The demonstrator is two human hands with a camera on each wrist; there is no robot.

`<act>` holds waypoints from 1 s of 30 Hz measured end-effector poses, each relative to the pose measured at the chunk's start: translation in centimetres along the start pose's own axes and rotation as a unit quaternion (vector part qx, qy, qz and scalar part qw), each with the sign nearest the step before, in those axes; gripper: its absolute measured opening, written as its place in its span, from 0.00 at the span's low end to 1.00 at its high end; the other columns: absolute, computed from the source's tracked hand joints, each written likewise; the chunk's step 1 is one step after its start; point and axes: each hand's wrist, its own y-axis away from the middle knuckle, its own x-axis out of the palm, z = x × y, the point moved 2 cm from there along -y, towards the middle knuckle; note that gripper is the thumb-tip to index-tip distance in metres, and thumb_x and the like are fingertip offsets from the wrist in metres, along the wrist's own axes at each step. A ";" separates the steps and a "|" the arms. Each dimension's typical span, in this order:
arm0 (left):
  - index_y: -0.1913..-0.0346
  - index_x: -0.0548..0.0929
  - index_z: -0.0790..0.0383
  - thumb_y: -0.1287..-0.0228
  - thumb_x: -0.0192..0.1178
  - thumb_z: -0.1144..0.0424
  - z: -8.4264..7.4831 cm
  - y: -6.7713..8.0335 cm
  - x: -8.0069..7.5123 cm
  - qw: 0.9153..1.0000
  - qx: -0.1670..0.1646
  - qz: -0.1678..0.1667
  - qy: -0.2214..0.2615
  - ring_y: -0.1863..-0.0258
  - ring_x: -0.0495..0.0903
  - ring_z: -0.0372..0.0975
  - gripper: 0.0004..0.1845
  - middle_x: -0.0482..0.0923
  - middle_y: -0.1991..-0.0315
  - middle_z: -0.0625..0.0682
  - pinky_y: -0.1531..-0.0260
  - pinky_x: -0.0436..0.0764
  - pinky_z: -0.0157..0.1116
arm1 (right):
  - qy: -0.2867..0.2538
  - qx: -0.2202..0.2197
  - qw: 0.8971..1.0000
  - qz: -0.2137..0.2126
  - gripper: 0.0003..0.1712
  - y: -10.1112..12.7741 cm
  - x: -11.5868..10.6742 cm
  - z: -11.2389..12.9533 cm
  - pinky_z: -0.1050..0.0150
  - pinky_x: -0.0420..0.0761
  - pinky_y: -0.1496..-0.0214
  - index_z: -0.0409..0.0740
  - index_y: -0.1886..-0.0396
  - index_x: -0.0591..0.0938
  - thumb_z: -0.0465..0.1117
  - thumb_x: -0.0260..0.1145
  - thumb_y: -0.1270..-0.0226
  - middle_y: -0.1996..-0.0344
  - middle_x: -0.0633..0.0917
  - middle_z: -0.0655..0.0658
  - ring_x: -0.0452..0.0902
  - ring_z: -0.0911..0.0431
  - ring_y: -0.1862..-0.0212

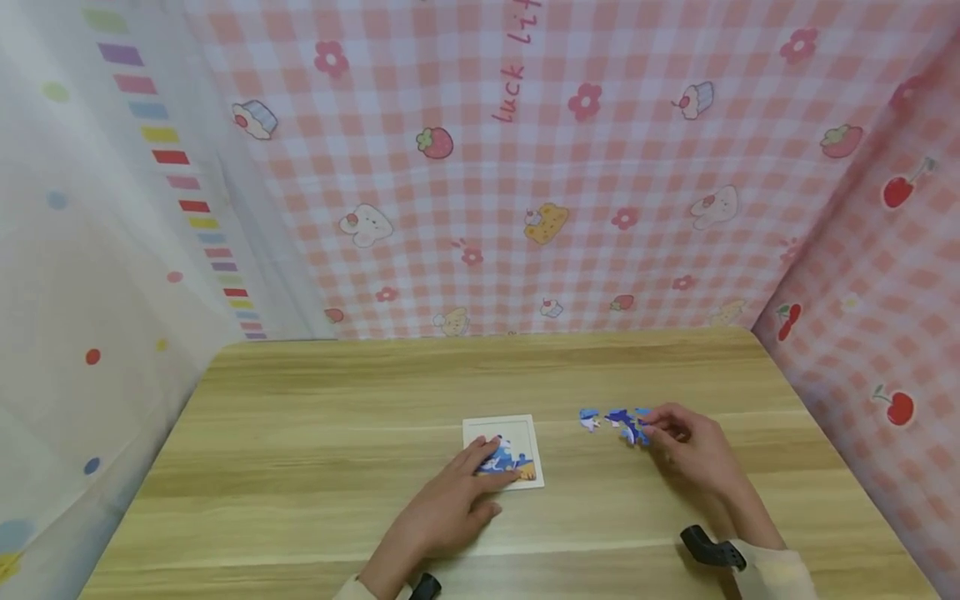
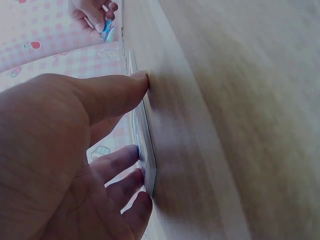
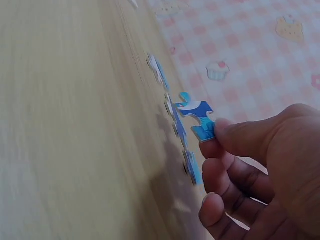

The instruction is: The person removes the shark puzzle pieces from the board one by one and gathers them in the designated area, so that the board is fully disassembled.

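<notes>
Hands first, from the head view: the left hand [image 1: 450,508] lies flat on the table [image 1: 300,433], its straight fingers pressing the near left corner of the puzzle tray [image 1: 504,450], which sits around the middle of the table. The right hand [image 1: 693,450] is off toward the right edge, at the small scatter of loose pieces [image 1: 611,421]. So the tray lies to the left of the right hand, well apart, with the left hand already on it.

Left wrist view now: the fingers [image 2: 117,162] are stretched out against the tray's thin edge [image 2: 147,165], thumb resting on the wood beside it; nothing is gripped, only held down. Far off at the top, the other hand [image 2: 92,12] shows something blue at its fingertips.

Right wrist view: thumb and forefinger pinch one blue puzzle piece [image 3: 197,117], lifted clear of the table and standing on edge. Other pieces [image 3: 172,117] lie in a row just below and beyond it, flat on the wood.
</notes>
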 end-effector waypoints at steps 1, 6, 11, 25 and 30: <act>0.27 0.72 0.34 0.26 0.60 0.56 0.0 0.0 0.0 1.000 -0.002 -0.001 0.000 0.17 0.50 0.48 0.27 0.51 0.16 0.48 0.22 0.62 0.54 | 0.001 0.002 1.000 0.001 0.05 0.0 -0.2 -0.2 0.69 0.79 0.69 0.46 0.56 0.85 0.40 0.67 0.26 0.65 0.87 0.46 0.79 0.65 0.67; 0.27 0.73 0.34 0.26 0.60 0.56 0.0 0.0 -0.1 1.000 -0.004 0.000 0.001 0.17 0.50 0.48 0.27 0.52 0.16 0.48 0.22 0.62 0.55 | 0.030 0.000 1.000 -0.007 0.04 0.4 -1.0 -1.1 0.70 0.79 0.64 0.47 0.58 0.86 0.41 0.68 0.27 0.66 0.88 0.48 0.79 0.67 0.65; 0.27 0.72 0.33 0.26 0.60 0.56 -0.1 0.0 -0.2 1.000 -0.006 0.006 0.004 0.17 0.50 0.48 0.27 0.52 0.16 0.48 0.22 0.62 0.55 | 0.064 -0.012 0.998 -0.024 0.02 0.6 -1.1 -1.8 0.70 0.77 0.66 0.49 0.60 0.87 0.41 0.70 0.29 0.69 0.87 0.52 0.77 0.69 0.68; 0.27 0.72 0.32 0.25 0.59 0.55 0.1 -0.1 0.1 1.000 -0.006 0.006 0.009 0.16 0.49 0.48 0.27 0.51 0.16 0.47 0.22 0.61 0.55 | 0.103 -0.065 0.990 -0.068 0.02 0.5 -0.7 -2.4 0.70 0.73 0.70 0.47 0.65 0.90 0.38 0.76 0.37 0.70 0.87 0.53 0.70 0.71 0.71; 0.27 0.72 0.31 0.26 0.60 0.54 0.2 0.0 0.2 1.000 -0.009 0.003 0.010 0.16 0.49 0.48 0.27 0.51 0.16 0.46 0.22 0.62 0.56 | 0.099 -0.074 0.990 -0.071 0.03 0.4 -0.6 -2.6 0.70 0.71 0.71 0.47 0.66 0.90 0.40 0.76 0.37 0.73 0.85 0.56 0.69 0.70 0.72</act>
